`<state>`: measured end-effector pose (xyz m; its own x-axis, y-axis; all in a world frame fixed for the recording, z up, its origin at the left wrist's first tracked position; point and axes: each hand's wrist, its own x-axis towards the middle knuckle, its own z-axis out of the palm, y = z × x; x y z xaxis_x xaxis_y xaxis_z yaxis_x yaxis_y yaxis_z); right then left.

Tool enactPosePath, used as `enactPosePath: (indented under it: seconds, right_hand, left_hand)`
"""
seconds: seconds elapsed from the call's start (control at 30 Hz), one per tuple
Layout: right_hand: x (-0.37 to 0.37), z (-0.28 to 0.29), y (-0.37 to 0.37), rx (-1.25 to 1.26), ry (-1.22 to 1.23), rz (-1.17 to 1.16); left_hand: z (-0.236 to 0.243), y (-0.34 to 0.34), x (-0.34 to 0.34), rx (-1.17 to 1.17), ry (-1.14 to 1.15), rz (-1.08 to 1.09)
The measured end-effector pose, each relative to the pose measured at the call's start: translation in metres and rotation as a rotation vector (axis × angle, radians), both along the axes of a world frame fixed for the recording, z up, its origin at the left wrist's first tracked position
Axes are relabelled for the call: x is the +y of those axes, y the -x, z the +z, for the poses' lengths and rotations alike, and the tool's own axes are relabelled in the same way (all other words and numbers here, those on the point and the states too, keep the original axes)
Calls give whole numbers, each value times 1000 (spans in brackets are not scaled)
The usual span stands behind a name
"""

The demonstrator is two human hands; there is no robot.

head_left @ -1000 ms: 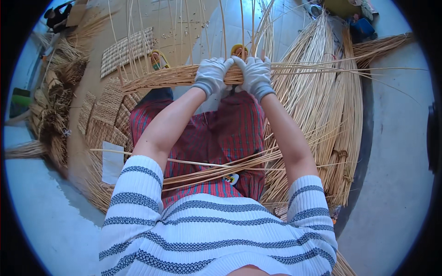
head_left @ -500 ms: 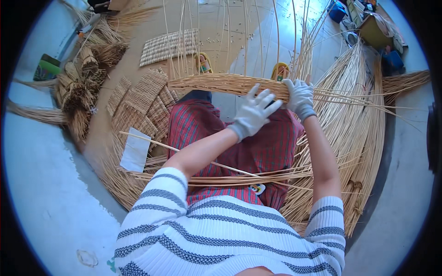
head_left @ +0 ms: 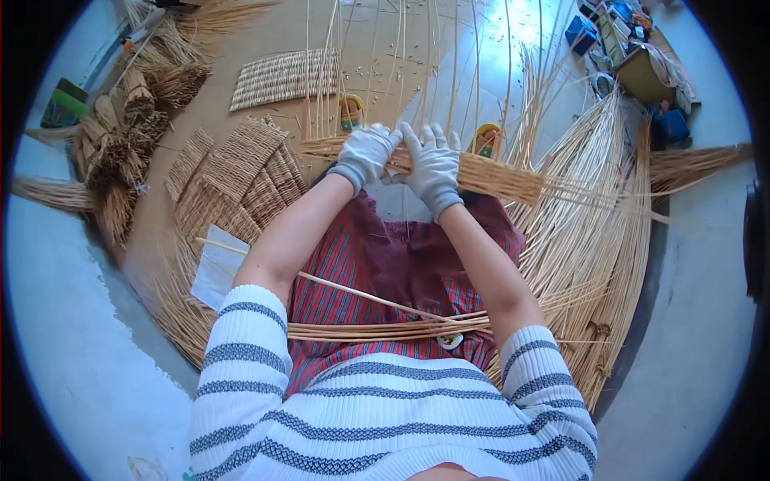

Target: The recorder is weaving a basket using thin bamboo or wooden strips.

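A narrow wicker panel (head_left: 499, 178) lies across in front of my knees, its upright stakes pointing away from me and loose weaver ends trailing off to the right. My left hand (head_left: 365, 156), in a pale glove, closes round the panel left of its middle. Right beside it my gloved right hand (head_left: 434, 167) grips the same panel, fingers over the far edge; the thumbs come close together. The panel's right end is smeared by motion. Across my lap lie several long canes (head_left: 377, 330), with one thicker cane (head_left: 353, 290) slanting above them.
Woven mats (head_left: 241, 172) are piled at left, and a flat mat (head_left: 286, 78) lies beyond them. Tied straw bundles (head_left: 128, 144) stand along the left wall. Long loose canes (head_left: 589, 216) spread at right, near a blue box (head_left: 581, 34). Cut scraps dot the floor ahead.
Both hands have moved left along the wicker panel, and my left hand has gone from an open spread to a grip. The panel now tilts down at its right end.
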<state>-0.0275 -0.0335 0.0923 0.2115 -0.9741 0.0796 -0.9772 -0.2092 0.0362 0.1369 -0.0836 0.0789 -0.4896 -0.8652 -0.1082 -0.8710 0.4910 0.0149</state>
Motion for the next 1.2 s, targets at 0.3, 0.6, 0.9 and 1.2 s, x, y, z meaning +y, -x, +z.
enactPosePath:
  seconds: [0.3, 0.6, 0.9, 1.2]
  right_hand:
    - [-16, -9, -7, 68, -172, 81]
    - [15, -12, -11, 110, -205, 97]
    - [22, -16, -38, -724, 46, 28]
    - [-52, -76, -74, -1577, -464, -372]
  left_hand:
    - [-23, -19, 13, 202, -26, 39]
    - [-36, -24, 41, 267, -30, -9]
    - [-39, -28, 66, 276, -12, 14]
    - [-77, -21, 68, 466, 188, 237]
